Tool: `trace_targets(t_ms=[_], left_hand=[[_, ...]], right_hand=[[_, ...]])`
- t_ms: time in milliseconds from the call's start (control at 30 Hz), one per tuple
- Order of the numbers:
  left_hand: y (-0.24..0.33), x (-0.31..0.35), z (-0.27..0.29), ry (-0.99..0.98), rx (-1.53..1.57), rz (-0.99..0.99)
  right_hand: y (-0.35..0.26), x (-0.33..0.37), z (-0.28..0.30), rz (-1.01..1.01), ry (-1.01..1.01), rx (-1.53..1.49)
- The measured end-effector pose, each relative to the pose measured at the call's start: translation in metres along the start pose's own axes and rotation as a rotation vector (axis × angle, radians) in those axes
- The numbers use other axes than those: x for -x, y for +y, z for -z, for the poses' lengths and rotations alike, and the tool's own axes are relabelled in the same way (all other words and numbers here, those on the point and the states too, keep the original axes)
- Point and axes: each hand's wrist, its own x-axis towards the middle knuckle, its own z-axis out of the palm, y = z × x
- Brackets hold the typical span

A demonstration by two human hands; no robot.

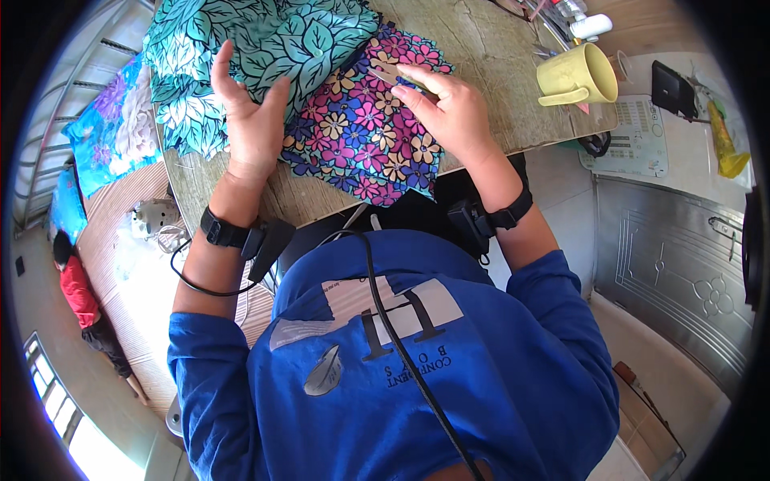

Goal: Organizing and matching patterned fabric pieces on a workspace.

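Observation:
Spread fingers and a raised thumb show on my left hand (255,132), which holds nothing and is over the edge of the teal leaf-print fabric (293,48). That fabric lies bunched at the far left of the table. Beside it, nearer me, is a dark fabric with pink, cream and blue flowers (357,152), its near corner hanging past the table edge. My right hand (457,112) is closed on small metal thread snips (386,76), whose tips point left above the flowered fabric. The grip of the snips is partly hidden by my fingers.
A yellow mug (573,76) stands on the wooden table (481,48) at the right, near a white bottle (591,27). Blue printed fabric (100,128) hangs at the left. A person in red (79,293) is farther off left. A black cable (385,321) crosses my front.

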Motion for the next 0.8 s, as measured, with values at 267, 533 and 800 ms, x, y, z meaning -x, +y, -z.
trace_targets(t_ms=[267,533,800], left_hand=[[0.017,0.003,0.013,-0.608,-0.307,-0.351],[0.020,0.027,-0.001,-0.653,-0.670,-0.475],[0.020,0.029,0.001,-0.708,-0.691,-0.420]], right_hand=[[0.002,0.005,0.002,-0.013,0.033,-0.003],[0.008,0.006,-0.003,0.032,0.080,-0.024],[0.004,0.006,0.000,0.005,0.062,-0.010]])
